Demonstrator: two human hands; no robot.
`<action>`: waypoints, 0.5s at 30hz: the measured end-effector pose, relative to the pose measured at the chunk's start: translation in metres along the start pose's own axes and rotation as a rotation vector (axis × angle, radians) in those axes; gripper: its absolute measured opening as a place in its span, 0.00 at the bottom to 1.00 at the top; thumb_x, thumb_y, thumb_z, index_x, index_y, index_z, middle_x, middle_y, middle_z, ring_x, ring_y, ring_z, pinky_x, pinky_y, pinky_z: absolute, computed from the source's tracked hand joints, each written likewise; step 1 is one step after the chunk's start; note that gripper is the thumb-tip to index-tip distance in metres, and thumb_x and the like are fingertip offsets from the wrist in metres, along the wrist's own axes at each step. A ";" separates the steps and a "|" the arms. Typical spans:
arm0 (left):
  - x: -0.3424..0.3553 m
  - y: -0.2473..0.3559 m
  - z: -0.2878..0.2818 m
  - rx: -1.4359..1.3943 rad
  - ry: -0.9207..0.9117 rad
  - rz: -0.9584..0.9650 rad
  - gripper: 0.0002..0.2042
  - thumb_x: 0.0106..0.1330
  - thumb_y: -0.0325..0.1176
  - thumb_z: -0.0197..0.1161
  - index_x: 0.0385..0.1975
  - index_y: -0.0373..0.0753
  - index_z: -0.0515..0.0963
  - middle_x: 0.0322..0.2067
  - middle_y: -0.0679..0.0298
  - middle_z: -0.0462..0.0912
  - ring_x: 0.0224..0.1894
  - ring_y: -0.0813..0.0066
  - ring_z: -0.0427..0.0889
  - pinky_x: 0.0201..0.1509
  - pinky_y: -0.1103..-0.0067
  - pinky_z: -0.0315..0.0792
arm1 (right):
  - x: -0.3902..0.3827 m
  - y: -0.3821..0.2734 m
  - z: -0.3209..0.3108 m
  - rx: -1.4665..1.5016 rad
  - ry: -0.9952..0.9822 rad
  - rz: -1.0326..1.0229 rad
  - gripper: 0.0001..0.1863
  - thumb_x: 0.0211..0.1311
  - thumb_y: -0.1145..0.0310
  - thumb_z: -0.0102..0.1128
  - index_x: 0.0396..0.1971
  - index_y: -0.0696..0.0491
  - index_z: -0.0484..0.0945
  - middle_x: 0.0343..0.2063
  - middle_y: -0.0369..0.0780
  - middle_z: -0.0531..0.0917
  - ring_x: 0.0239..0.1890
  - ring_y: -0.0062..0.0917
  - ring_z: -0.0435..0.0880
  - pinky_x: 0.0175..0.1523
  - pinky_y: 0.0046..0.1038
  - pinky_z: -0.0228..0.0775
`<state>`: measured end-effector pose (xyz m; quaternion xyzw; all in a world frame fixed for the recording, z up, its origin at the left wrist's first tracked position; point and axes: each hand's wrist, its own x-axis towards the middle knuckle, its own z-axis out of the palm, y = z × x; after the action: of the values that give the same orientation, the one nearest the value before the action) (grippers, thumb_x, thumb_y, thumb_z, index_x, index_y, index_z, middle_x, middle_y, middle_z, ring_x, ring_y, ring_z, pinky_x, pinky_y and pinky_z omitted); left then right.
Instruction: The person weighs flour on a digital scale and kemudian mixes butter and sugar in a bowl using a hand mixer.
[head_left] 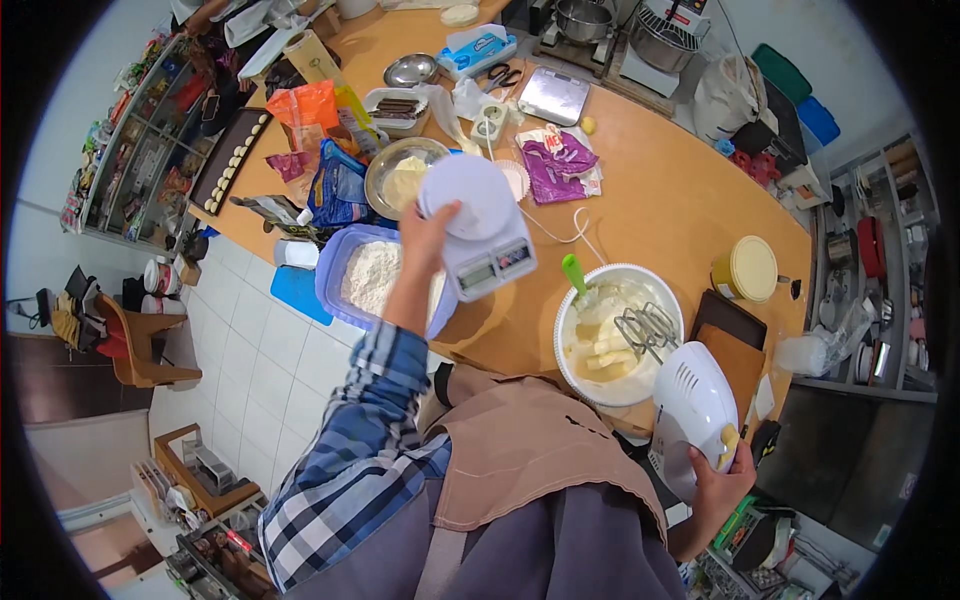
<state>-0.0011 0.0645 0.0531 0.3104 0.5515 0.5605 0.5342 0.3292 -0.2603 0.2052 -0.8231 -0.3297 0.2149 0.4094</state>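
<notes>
Holding the white kitchen scale [486, 225] by its left side, my left hand [424, 242] has it between the purple tub [328, 272] of flour [371, 276] and the white bowl [563, 352]. My thumb lies along the round platform's edge; the other fingers are mostly hidden, but I take them to be gripping from below. My right hand [722, 486] is wrapped around the back of the white hand mixer [700, 395], by the near right corner of the table [690, 205]. The mixer's beaters [646, 332] point over the bowl, where pale yellow pieces [612, 345] sit in a creamy mass and a green-handled utensil [574, 273] leans on the far left rim. From this angle I can't fairly say whether the wires touch the mixture or only hang above it.

I'd judge this as a changeover between weighing and mixing, with both hands taken up. The next move, to my mind, calls for putting the scale down flat, away from the flour, so my left hand is free to steady the bowl. Then the beaters should go in upright, well seated, before any power, or those chunks could spatter.
</notes>
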 end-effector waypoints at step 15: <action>0.137 0.075 -0.091 0.165 -0.161 -0.232 0.19 0.59 0.30 0.66 0.45 0.26 0.72 0.39 0.49 0.81 0.38 0.58 0.83 0.44 0.63 0.80 | -0.003 -0.002 -0.001 -0.055 0.025 0.002 0.26 0.32 0.76 0.75 0.38 0.63 0.77 0.32 0.40 0.81 0.36 0.22 0.78 0.45 0.26 0.70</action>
<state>-0.1385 0.1807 0.0731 0.3316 0.5832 0.4212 0.6104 0.3268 -0.2623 0.2082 -0.8371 -0.3295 0.1958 0.3903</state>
